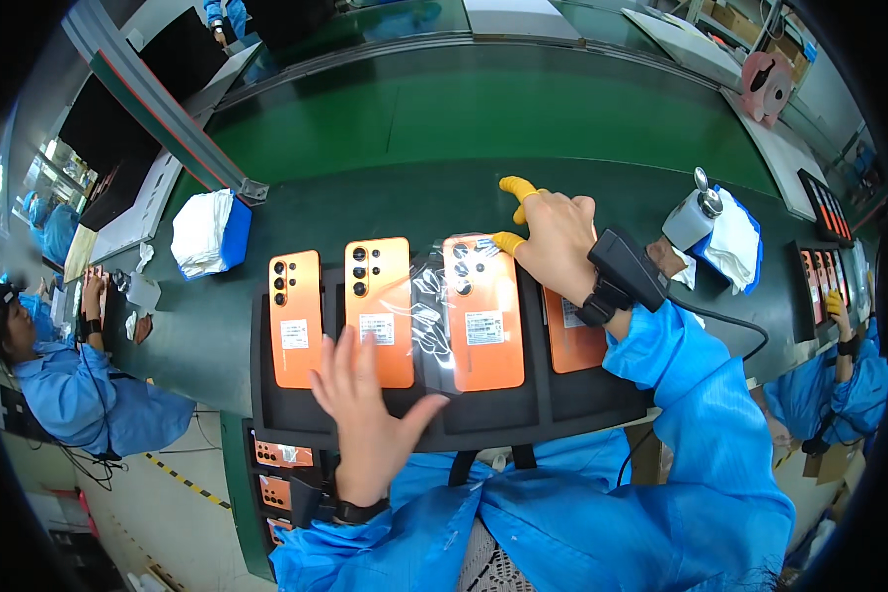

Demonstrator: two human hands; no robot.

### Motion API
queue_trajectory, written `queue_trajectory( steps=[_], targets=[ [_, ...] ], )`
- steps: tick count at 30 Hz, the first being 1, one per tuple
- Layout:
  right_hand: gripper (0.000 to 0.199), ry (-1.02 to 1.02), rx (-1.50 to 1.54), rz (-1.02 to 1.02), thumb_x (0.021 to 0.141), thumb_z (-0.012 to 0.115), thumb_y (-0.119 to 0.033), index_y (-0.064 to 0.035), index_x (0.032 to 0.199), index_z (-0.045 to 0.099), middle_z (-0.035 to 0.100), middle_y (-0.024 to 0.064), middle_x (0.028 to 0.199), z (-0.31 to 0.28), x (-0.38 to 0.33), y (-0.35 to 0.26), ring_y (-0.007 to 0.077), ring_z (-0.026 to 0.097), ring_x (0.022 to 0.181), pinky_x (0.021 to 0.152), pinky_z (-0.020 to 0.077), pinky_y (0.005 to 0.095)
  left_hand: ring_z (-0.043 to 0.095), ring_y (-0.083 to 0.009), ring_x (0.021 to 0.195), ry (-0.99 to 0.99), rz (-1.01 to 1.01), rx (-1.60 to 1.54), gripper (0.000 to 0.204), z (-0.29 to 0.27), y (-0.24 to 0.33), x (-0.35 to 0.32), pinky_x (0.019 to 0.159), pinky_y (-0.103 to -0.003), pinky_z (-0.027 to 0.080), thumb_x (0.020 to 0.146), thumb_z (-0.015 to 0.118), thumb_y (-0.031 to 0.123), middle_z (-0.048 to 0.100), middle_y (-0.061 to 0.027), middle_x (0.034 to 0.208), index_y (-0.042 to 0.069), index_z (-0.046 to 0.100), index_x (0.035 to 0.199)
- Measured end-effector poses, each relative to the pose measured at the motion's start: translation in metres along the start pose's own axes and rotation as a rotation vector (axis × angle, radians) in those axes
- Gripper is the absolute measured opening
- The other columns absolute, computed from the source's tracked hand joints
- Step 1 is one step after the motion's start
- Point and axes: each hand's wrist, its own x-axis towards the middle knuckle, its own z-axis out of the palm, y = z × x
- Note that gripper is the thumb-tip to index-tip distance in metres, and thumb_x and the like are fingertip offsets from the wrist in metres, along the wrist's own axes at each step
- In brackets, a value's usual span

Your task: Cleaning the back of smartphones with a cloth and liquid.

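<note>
- Beyond the right hand, the green conveyor belt lies open.
- Right of it, a grey pump bottle on white cloths blocks passage.
- Far left of the left hand, a white cloth stack stands.

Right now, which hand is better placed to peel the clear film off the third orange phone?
Probably the right hand: its yellow-capped fingertips already touch the top edge of the third orange phone, where the clear film lies. The left hand hovers open lower down, near the second phone.

Blue smock sleeves, black wrist device with cable, yellow finger cots
</note>
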Motion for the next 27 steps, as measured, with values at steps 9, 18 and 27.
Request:
queue_trajectory(
  steps=[9,18,27],
  targets=[
    [0.008,-0.151,-0.107,-0.001,0.072,0.069,-0.009,-0.0027,0.077,0.067,0.066,0.0124,0.074,-0.004,0.001,-0.005,0.0277,0.062,0.077,0.083,0.0311,0.0408,0.013,-0.0505,0.137,-0.084,0.067,0.001,0.100,0.036,0.038,0.008,0.104,-0.067,0.009,0.063,0.085,0.031,0.023,-0.0255,0.147,0.008,0.030,0.143],
    [0.015,-0.261,0.160,-0.754,0.067,0.063,-0.008,-0.0049,0.081,0.065,0.060,0.0072,0.071,-0.057,-0.075,-0.055,0.0238,0.058,0.081,0.081,0.0336,0.0389,0.013,-0.0477,0.138,0.060,0.056,0.055,0.106,0.048,0.025,0.006,0.106,-0.064,0.010,0.064,0.083,0.034,0.021,-0.0271,0.147,0.001,0.022,0.145],
    [0.034,-0.440,0.910,-0.519,0.077,0.073,-0.008,-0.0063,0.110,0.064,0.066,0.0014,0.087,-0.139,-0.069,-0.024,0.0167,0.058,0.081,0.084,0.0390,0.0325,0.020,-0.0427,0.139,0.052,0.003,-0.056,0.100,0.049,0.021,0.001,0.108,-0.062,0.010,0.072,0.079,0.023,0.023,-0.0250,0.149,-0.003,0.016,0.146]
  ],
)
